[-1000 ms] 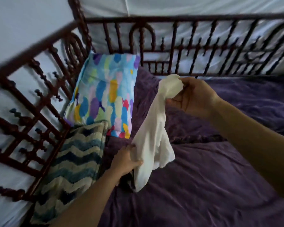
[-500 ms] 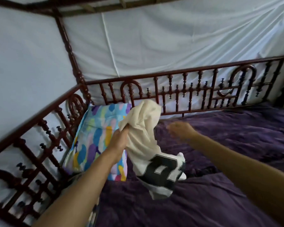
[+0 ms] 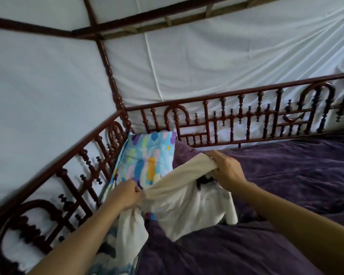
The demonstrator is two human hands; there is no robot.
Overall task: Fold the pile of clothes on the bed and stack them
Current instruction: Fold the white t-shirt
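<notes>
**Both hands on the shirt**

I see the left hand and right hand each gripping a bunched edge of the cream-white cotton shirt, stretched between them above the purple quilted bed cover. Multicoloured patterned pillow sits just behind, against the dark red wooden rail.

Soft, diffuse daylight comes through the white cloth walls, giving even, rather dim light with a cool cast, no glare and only faint shadows. The purple bedspread goes dark and loses detail in its folds, while the cream shirt is the brightest thing on the bed. The wide-angle lens bows the dark wooden railing and the top beams toward the edges, and the whole picture is soft, most blurred at the lower left and along the bottom edge.
</notes>
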